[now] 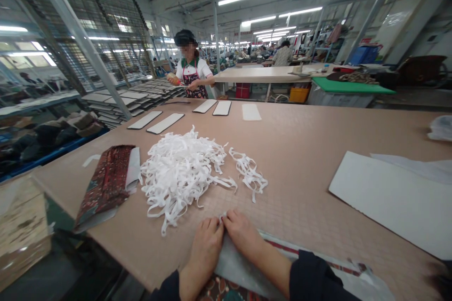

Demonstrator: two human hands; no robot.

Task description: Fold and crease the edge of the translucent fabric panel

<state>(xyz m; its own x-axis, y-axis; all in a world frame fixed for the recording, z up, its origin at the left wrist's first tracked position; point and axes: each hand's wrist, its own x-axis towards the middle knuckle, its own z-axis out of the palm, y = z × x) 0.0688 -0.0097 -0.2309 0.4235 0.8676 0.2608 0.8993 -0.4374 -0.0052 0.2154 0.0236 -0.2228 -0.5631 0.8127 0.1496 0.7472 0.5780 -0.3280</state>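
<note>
L hand [207,239] & R hand [243,234]: fingers nearly closed, pinching grey fabric [231,262] at edge. I judge step = edge handling; next move needs even grip.

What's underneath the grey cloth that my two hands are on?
Patterned fabric shows at the near edge of the grey cloth. Anything further under is hidden by the cloth itself. The left hand and right hand partly cover its far tip.
</note>
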